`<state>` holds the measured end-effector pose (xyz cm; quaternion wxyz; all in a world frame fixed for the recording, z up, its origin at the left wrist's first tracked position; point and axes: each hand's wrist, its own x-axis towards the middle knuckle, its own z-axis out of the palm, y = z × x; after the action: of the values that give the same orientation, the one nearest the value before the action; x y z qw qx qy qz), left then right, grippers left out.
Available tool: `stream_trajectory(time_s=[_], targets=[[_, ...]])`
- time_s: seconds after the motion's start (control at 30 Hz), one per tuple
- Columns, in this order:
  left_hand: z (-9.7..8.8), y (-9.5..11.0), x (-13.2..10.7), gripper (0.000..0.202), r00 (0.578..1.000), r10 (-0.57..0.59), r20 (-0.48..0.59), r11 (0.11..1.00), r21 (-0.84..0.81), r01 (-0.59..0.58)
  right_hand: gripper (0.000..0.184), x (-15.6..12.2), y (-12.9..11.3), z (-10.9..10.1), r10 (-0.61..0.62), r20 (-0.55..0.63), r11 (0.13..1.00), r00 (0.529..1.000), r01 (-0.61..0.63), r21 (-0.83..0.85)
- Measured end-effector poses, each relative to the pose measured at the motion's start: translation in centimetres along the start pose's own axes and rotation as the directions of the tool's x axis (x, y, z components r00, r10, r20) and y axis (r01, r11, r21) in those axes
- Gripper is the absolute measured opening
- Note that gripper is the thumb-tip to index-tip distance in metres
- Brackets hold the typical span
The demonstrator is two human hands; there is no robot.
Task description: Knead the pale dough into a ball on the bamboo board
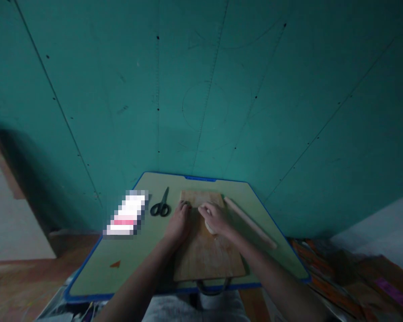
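Observation:
A wooden cutting board [208, 264] lies lengthwise before me, its dark handle towards my body. My left hand [180, 221] is at the board's left edge, fingers curled and closed against it; the fingertips are partly hidden. Over the middle of the board, my right hand [215, 217] is closed on a pale, dough-like lump [210, 228]. Part of the lump shows below the palm and the rest is covered by the hand. Right of the board lies a long pale rolling pin [250, 222], touched by neither hand.
Black-handled scissors [160, 208] lie left of the board on the blue-edged table [147, 264]. Further left is a blurred-out bright rectangle [127, 214]. A small orange triangle [115, 264] lies near the front left. Behind the table rises a green wall [201, 89].

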<state>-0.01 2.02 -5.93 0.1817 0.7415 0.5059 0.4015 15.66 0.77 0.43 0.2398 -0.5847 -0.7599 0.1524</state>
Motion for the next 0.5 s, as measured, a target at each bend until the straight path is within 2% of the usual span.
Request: stream_trajectory(time_s=[0.03,0.1,0.2,0.3,0.4,0.5], targets=[[0.0,0.0,0.0,0.027,1.000,-0.002,0.000,1.000,-0.003,0.002,0.021,-1.0,-0.1,0.2,-0.067,-0.024,0.996,0.997,0.066,-0.059],[-0.1,0.2,0.0,0.028,1.000,-0.004,-0.004,1.000,-0.004,0.004,0.023,-2.7,-0.1,0.6,-0.159,-0.065,0.971,0.985,0.145,-0.191],[-0.5,0.6,0.0,0.028,1.000,-0.015,0.001,1.000,0.001,0.015,0.021,-3.0,0.1,1.0,-0.200,-0.079,0.941,0.977,0.169,-0.293],[-0.6,0.8,0.1,0.027,1.000,-0.028,0.007,1.000,0.007,0.028,0.013,-1.6,0.7,1.1,-0.276,-0.056,0.921,0.960,0.247,-0.300],[-0.4,0.6,0.1,0.024,0.999,-0.039,-0.003,0.999,0.012,0.039,0.019,-0.3,1.3,1.2,-0.323,-0.083,0.917,0.943,0.290,-0.274],[-0.1,0.3,0.1,0.025,0.998,-0.061,-0.007,0.998,0.022,0.061,0.027,0.3,1.7,1.4,-0.298,-0.158,0.943,0.942,0.264,-0.204]])
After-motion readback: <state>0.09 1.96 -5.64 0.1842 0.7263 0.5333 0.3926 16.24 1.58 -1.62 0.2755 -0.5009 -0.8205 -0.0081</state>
